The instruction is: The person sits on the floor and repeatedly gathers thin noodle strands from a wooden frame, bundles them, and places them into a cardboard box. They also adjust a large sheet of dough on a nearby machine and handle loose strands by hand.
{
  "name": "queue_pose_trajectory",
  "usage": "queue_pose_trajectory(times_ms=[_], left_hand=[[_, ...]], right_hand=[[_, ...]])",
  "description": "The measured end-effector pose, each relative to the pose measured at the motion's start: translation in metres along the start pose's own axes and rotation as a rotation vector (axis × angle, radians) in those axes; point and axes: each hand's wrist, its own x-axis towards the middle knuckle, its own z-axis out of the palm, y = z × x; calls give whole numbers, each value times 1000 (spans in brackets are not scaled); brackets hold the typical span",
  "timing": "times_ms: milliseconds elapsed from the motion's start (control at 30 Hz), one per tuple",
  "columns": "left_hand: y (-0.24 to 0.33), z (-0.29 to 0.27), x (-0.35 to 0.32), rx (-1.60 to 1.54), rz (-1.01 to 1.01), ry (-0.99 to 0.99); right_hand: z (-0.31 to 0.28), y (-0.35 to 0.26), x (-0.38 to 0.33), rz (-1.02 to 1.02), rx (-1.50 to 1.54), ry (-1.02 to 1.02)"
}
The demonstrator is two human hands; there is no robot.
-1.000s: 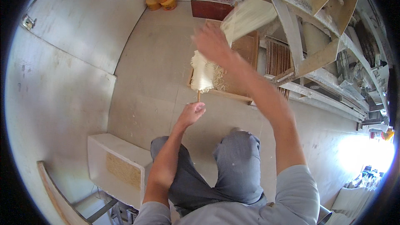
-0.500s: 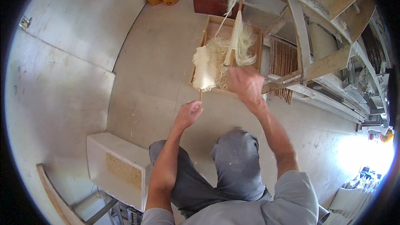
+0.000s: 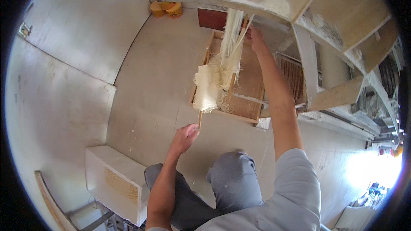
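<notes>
My left hand (image 3: 186,137) is closed round the near end of a thin wooden stick (image 3: 200,119). A thick roll of pale fresh noodles (image 3: 206,87) hangs over that stick. Long noodle strands (image 3: 231,34) come down from the machine at the top, just right of the roll. Among them slants a second wooden stick (image 3: 231,86), its near end free. Stretched far forward, my right hand (image 3: 255,38) is curled beside the strands and this stick's far end; its fingertips are partly hidden, and I cannot tell which it grips.
Below the noodles lies a shallow wooden tray (image 3: 239,117) holding loose scraps. The machine's dusty frame (image 3: 302,55) rises close on the right, with a rack of sticks (image 3: 292,75) behind it. A white box (image 3: 115,184) stands lower left; yellow tape rolls (image 3: 173,10) lie far off.
My right hand has moved forward, from the second stick's near end to beside its far end. The strands now hang in a long sheet. My left hand still holds its stick, lower in view.
</notes>
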Motion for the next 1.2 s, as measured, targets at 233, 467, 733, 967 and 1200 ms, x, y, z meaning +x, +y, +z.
queue_pose_trajectory(times_ms=[233,467,733,967,1200], left_hand=[[12,-13,-15,26,-75,9],[15,-10,-20,113,5,24],[15,-5,-9,79,16,8],[10,-11,-30,34,26,30],[-41,9,-22,-252,-57,119]], right_hand=[[11,9,20,-370,-102,-165],[8,-30,-25,-223,-198,204],[92,-97,-347,-1306,-888,-534],[145,-126,-117,-774,-1328,-140],[83,-92,-150,-611,-1393,-110]])
